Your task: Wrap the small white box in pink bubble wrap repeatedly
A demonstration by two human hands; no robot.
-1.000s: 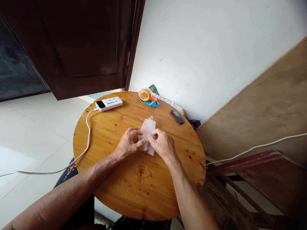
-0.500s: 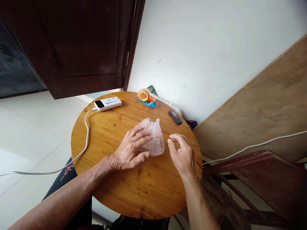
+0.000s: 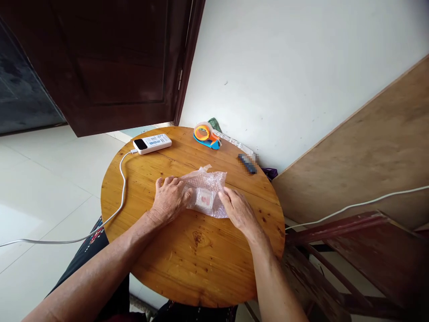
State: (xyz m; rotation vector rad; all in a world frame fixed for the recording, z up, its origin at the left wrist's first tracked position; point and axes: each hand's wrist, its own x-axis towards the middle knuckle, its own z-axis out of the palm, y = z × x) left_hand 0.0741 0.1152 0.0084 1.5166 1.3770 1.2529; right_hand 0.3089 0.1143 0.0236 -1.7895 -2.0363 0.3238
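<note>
A sheet of clear bubble wrap [image 3: 204, 179] lies spread on the round wooden table. On it, near the middle, sits a small clear rectangular item [image 3: 204, 198] with a red mark; its exact kind I cannot make out. My left hand [image 3: 171, 197] grips the wrap's left end, fingers curled over it and thumb along the side of the small item. My right hand [image 3: 238, 209] pinches the wrap's right edge between thumb and fingers.
At the table's [image 3: 201, 264] far edge are an orange and blue tape dispenser [image 3: 206, 135], a printed white strip [image 3: 234, 142] and a blurred dark object [image 3: 247, 163]. A white power bank [image 3: 152, 144] with a cable [image 3: 124, 183] lies back left. A wall [image 3: 284, 67] stands behind.
Both hands have come down onto the bubble wrap and taken hold of its two sides. The wrap, bunched up before, is now spread wider, and the small item shows more plainly.
</note>
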